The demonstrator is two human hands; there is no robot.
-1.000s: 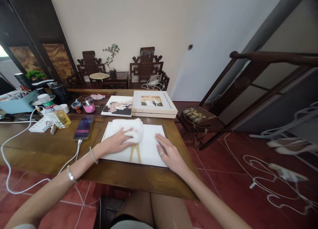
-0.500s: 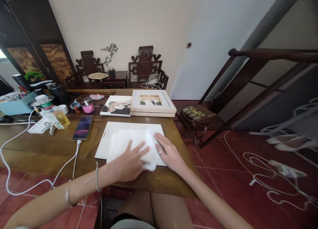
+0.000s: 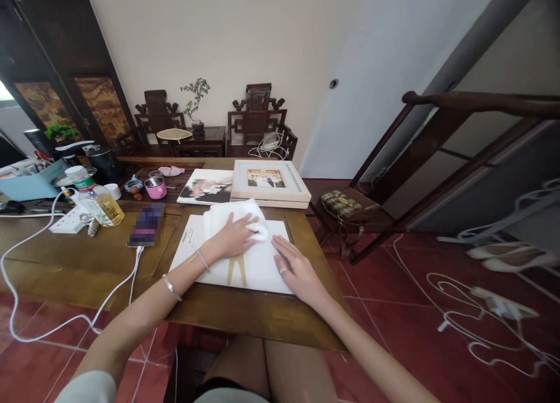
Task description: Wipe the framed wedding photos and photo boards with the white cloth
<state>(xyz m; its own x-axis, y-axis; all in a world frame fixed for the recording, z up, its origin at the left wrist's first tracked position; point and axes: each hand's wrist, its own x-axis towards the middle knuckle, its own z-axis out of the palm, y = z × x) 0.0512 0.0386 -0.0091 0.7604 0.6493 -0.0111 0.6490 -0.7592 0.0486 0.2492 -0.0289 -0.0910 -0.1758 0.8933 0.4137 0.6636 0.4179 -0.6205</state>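
Across the wooden table [image 3: 87, 257], the white cloth [image 3: 227, 211] has slid in half a second from the near edge of the white panel [image 3: 258, 269] to its far edge, just beside the framed photo [image 3: 266, 181]. Small print along the panel's left margin is too small to read, and a gold mark shows near its front edge. The left hand [image 3: 234, 237] lies palm down on the cloth, arm stretched forward and fingers spread flat rather than clasping, while the right hand [image 3: 297, 269] rests flat on the panel's right side, fingers extended, one wearing a ring [image 3: 283, 270].
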